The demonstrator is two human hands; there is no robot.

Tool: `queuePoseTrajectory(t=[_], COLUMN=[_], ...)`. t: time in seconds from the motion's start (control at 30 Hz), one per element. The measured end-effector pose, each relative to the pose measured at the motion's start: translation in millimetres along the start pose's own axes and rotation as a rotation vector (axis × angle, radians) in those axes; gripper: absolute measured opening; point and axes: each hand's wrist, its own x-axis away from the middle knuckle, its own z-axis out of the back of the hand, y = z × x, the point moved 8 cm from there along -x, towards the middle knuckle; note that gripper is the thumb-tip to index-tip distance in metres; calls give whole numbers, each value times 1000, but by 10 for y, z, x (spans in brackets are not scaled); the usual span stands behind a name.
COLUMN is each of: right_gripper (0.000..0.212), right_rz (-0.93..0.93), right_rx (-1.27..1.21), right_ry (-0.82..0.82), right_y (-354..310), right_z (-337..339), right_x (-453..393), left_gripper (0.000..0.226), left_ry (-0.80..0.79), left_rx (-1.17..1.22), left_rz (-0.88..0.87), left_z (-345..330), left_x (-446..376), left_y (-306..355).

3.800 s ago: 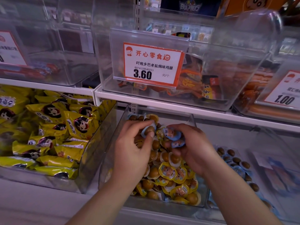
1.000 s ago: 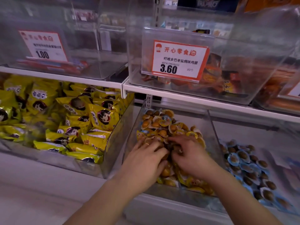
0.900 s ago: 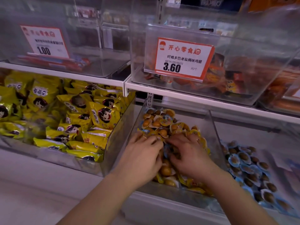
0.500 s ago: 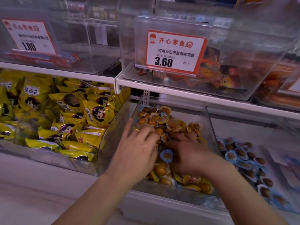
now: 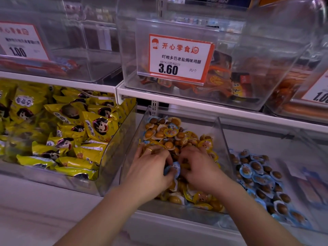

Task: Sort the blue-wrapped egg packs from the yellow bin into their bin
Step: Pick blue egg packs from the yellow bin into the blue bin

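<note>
Both hands are down in the clear bin of yellow-wrapped egg packs on the lower shelf. The left hand lies palm down on the pile, a ring on one finger, its thumb pressed against a blue-wrapped egg pack that sits between the two hands. The right hand curls its fingers into the pile beside that pack; whether it grips anything I cannot tell. To the right, the neighbouring bin holds more blue packs.

The shelf overhangs the open-topped yellow bin at the back.
</note>
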Motion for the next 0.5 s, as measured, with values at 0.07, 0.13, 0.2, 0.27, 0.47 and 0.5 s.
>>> queuePoseTrajectory(t=[0.07,0.13,0.2,0.27,0.47,0.5], right_gripper=[13,10,9,12,6,6], right_rz=[-12,-21,-50,-97,-106,-85], right_rx=[-121,-189,-305,-502,-899,-888], right_ry=[84,118,152,216,230,219], right_y=[7,8,17,50,37,-4], right_z=[95,159,223,320,439,424], right_x=[10,19,34,51,123,135], left_gripper=[27,33,33,25,6,4], left_ry=[38,94,181,284,460,446], left_rx=[66,156,276,439,822,846], left_rz=[1,24,59,105,236,257], left_z=[19,60,126,209,337,314], left_x=[-24,-36,-32,-21,37,38], left_y=[-31,-63,-127,-211,-328,-297])
